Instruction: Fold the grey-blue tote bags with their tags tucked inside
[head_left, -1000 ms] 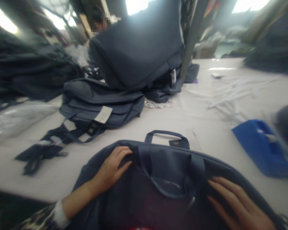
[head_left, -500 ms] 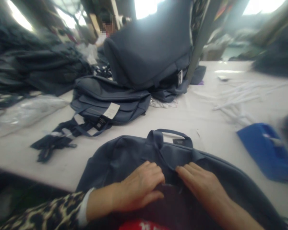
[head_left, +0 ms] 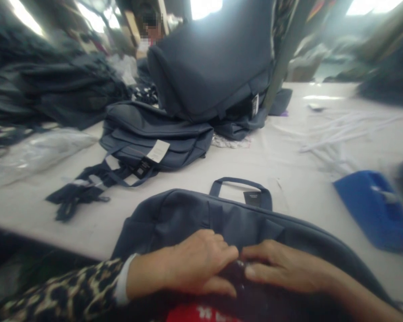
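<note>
A dark navy bag (head_left: 181, 214) lies on the table in front of me. Its far handle (head_left: 238, 180) stands up as a loop with a black label inside it. The near handle (head_left: 216, 217) is folded down toward me. Over the bag's near side, my left hand (head_left: 199, 264) has curled fingers closed at that near handle, its thumb held lower. Facing it, my right hand (head_left: 285, 266) pinches at the same handle, fingertips close to the left ones. What lies between the fingertips is dark and mostly hidden.
Another navy bag (head_left: 154, 129) with a white tag lies behind, straps spilling left. A large dark bag (head_left: 215, 67) leans beside a grey post (head_left: 284, 58). On the right are a blue holder (head_left: 372, 210) and white strips (head_left: 339, 129). Clear plastic (head_left: 43, 150) lies left.
The near handle, standing up before, is now folded down toward me. My right hand has drawn lower, and both hands' fingertips have come closer together.
</note>
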Demonstrator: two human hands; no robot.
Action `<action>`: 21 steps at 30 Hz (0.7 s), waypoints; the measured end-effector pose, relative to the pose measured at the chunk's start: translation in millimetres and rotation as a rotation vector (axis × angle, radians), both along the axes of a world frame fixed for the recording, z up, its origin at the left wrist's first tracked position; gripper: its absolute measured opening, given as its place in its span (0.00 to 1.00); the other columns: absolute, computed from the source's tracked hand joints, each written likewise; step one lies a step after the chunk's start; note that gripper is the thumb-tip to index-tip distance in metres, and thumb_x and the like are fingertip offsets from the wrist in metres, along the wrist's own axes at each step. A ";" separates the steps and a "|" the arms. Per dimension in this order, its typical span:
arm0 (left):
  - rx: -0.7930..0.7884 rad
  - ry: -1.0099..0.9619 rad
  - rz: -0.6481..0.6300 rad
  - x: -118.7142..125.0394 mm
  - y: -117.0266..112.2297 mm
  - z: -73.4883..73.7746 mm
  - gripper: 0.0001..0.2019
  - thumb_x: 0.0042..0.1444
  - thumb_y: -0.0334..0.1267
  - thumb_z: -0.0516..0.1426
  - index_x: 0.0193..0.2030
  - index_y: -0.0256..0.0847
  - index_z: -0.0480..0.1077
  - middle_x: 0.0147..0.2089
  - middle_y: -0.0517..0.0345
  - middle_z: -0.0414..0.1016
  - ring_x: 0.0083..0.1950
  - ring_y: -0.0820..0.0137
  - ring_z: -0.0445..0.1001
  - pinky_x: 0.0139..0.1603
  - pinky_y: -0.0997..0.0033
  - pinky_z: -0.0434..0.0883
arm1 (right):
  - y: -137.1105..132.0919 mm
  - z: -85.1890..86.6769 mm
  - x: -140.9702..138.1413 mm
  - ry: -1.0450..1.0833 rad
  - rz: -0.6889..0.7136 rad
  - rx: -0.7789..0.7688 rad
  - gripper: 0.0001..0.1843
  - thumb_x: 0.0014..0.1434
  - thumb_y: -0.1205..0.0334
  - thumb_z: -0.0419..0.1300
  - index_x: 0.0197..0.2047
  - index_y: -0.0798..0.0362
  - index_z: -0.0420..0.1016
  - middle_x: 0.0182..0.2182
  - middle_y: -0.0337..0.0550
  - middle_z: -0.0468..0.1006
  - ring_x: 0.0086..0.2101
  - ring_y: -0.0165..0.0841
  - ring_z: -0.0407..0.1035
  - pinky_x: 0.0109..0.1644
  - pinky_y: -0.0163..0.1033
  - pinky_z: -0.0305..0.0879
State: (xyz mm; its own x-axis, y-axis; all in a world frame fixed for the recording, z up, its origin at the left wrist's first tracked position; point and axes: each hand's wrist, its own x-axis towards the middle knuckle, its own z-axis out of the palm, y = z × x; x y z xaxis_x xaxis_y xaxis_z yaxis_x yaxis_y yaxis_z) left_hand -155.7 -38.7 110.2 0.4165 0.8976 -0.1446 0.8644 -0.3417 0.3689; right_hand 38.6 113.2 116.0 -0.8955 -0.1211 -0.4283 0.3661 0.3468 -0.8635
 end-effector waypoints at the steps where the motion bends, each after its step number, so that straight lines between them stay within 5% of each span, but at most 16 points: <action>1: -0.050 0.007 -0.012 -1.2 4.9 0.0 0.19 0.58 0.57 0.62 0.39 0.42 0.68 0.31 0.60 0.75 0.33 0.64 0.75 0.31 0.69 0.63 | -4.4 -0.8 3.9 -0.008 -0.053 0.030 0.19 0.68 0.45 0.54 0.44 0.52 0.76 0.30 0.35 0.74 0.29 0.29 0.65 0.31 0.32 0.60; 7: -0.515 -0.385 -0.102 -21.6 50.4 -32.7 0.12 0.63 0.46 0.61 0.33 0.40 0.72 0.29 0.61 0.74 0.31 0.70 0.72 0.30 0.74 0.60 | -44.2 -7.2 46.8 0.550 -0.574 0.607 0.10 0.67 0.60 0.58 0.51 0.46 0.73 0.43 0.41 0.80 0.42 0.34 0.75 0.47 0.35 0.71; 12: -0.744 -0.614 -0.060 -31.8 63.0 -66.5 0.20 0.61 0.56 0.60 0.37 0.37 0.75 0.31 0.61 0.75 0.32 0.71 0.71 0.33 0.75 0.67 | -97.1 -25.5 74.3 0.640 -0.357 0.666 0.08 0.69 0.67 0.53 0.43 0.48 0.74 0.32 0.38 0.80 0.31 0.29 0.75 0.37 0.29 0.72; 15: -0.791 -0.672 -0.014 -33.5 62.0 -71.9 0.26 0.56 0.63 0.61 0.39 0.37 0.76 0.33 0.60 0.77 0.33 0.69 0.73 0.36 0.73 0.69 | -120.0 -49.1 78.0 0.657 -0.313 0.786 0.14 0.71 0.66 0.48 0.51 0.51 0.73 0.39 0.43 0.83 0.37 0.30 0.78 0.43 0.30 0.74; 21: -0.850 -0.771 0.072 -37.7 64.2 -67.7 0.25 0.50 0.62 0.65 0.39 0.39 0.79 0.32 0.59 0.80 0.31 0.69 0.75 0.37 0.70 0.72 | -147.7 -84.9 80.2 0.721 -0.161 1.311 0.25 0.65 0.74 0.46 0.62 0.59 0.69 0.57 0.48 0.76 0.51 0.38 0.75 0.51 0.40 0.75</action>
State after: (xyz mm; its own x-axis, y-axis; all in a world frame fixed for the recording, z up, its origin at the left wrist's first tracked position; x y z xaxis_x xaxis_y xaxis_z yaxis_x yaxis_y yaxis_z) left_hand -193.4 25.5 42.4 0.6090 0.6574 -0.4438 0.3163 0.3119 0.8959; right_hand 118.8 -34.5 31.2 -0.9216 0.1057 0.3735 0.1186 0.9929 0.0116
